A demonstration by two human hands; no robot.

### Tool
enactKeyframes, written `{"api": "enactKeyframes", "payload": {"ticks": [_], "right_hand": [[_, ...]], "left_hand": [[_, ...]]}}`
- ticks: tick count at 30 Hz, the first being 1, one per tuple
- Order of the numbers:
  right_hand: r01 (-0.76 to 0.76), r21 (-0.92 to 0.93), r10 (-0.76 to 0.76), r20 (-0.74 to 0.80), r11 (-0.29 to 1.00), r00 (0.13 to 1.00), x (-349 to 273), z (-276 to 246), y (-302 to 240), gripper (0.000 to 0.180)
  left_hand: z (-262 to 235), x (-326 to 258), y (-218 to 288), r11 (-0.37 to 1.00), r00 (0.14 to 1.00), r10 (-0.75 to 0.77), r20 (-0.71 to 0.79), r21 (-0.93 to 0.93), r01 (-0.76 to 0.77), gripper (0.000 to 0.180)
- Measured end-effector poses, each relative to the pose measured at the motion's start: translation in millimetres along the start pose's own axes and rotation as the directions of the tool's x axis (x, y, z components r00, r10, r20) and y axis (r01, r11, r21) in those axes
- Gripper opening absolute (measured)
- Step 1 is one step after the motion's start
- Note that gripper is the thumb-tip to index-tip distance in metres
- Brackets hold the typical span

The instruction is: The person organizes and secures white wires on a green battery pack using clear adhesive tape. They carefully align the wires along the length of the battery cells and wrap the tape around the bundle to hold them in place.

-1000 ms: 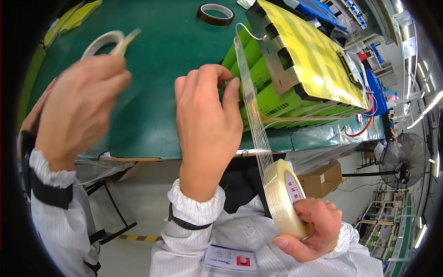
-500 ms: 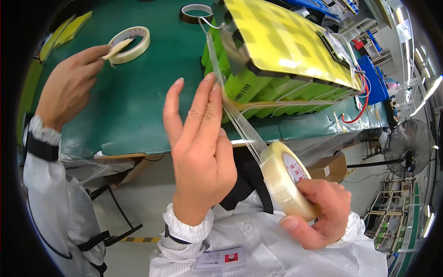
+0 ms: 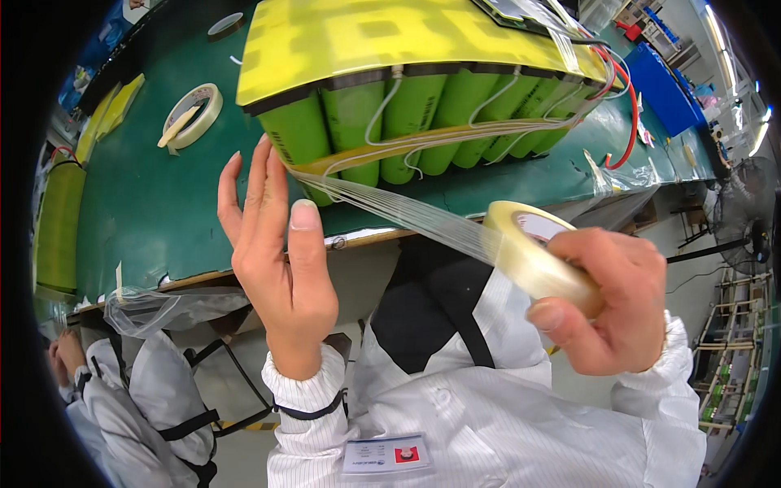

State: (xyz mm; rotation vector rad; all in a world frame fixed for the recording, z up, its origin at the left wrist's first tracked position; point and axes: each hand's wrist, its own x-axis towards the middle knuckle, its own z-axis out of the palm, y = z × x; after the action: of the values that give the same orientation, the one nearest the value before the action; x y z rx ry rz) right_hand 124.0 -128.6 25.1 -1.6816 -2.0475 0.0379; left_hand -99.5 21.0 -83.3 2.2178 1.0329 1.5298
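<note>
A battery pack of green cylindrical cells (image 3: 390,114) with a yellow top sheet (image 3: 366,41) stands on the bench. From its near left corner a strip of clear filament tape (image 3: 399,213) stretches to a tape roll (image 3: 529,256). My right hand (image 3: 618,297) grips that roll, thumb below and fingers over its side. At the pack's left end is my left hand (image 3: 285,260), fingers stretched up along the cells and thumb apart. Its fingertips are close to the taped corner; whether they press on it is hard to see. White wires run along the pack's near side.
On the green bench (image 3: 130,220) lie a cream tape roll (image 3: 213,122) with a pale object on it, a brown tape roll (image 3: 225,27) and yellow sheets (image 3: 122,110). A red cable (image 3: 633,134) and blue box (image 3: 663,89) are right. Another person's hands (image 3: 69,354) are lower left.
The other person's hand has left the cream tape roll, leaving the pale object there. The pack now sits further left in view, its long side more visible. My right hand has moved right and slightly up.
</note>
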Motion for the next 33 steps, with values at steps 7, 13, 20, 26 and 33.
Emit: {"api": "enactKeyframes", "payload": {"ticks": [7,13,20,26,33], "right_hand": [[0.099,0.058,-0.105,0.104,0.993,0.989,-15.8,-46.2,53.8,0.060],[-0.003,-0.040,0.008,0.123,0.999,0.992,-31.7,-75.7,89.1,0.048],[-0.030,0.003,0.030,0.045,1.000,0.999,-49.8,-78.8,133.5,0.044],[0.177,-0.113,-0.172,0.052,0.978,0.984,-56.4,-80.2,145.0,0.039],[0.203,0.399,-0.319,0.251,0.894,0.914,-60.4,-85.4,159.2,0.034]], "left_hand": [[1.9,-4.0,-4.5,1.000,1.000,-0.015,-0.018,0.008,0.016,0.047],[-0.5,-5.5,-10.3,0.999,0.999,-0.037,-0.011,0.008,0.037,0.047],[-6.3,-7.6,-17.4,0.994,0.993,-0.106,-0.045,-0.044,0.104,0.047],[-5.2,-3.1,-12.6,0.988,0.961,-0.153,-0.230,-0.018,0.153,0.042],[-55.4,27.8,63.9,0.953,0.942,0.264,0.209,0.094,-0.288,0.042]]}}
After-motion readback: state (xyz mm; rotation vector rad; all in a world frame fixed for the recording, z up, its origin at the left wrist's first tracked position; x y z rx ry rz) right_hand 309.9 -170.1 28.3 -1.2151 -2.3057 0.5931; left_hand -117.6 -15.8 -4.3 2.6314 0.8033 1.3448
